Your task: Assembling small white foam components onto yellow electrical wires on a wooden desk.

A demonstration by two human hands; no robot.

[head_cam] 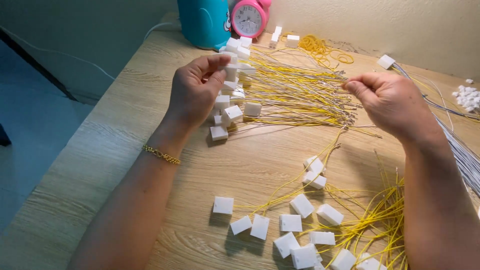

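The person sits at a pale wood-grain surface (100, 150) with both hands lifted above it. The left hand (195, 90), a gold chain bracelet (161, 154) at its wrist, has its fingers curled in and pinches a small white plastic connector block (230, 70) between thumb and fingertips. The right hand (392, 102) is closed too, thumb pressed against forefinger, nipping the bare ends of the thin yellow wires (295, 90) that stretch across between the two hands. Whether it grips one wire or several I cannot tell.

Under and just beyond the left hand lies a heap of white blocks (227, 115), each at the end of a yellow wire, the wires running in a flat bundle toward the right hand. Nearer the person, below both hands, a looser scatter of white blocks (300, 235) rests on the surface, with tangled yellow wires (380, 220) trailing off beneath the right forearm. To the outside of the right hand runs a bundle of grey-white wires (460, 145), and beyond it a small pile of tiny white pieces (467, 97).

Past the left hand, by the wall, stand a teal rounded container (205, 22) and a pink alarm clock (249, 17). Yellow rubber bands (325, 50) lie just beyond the stretched wires.
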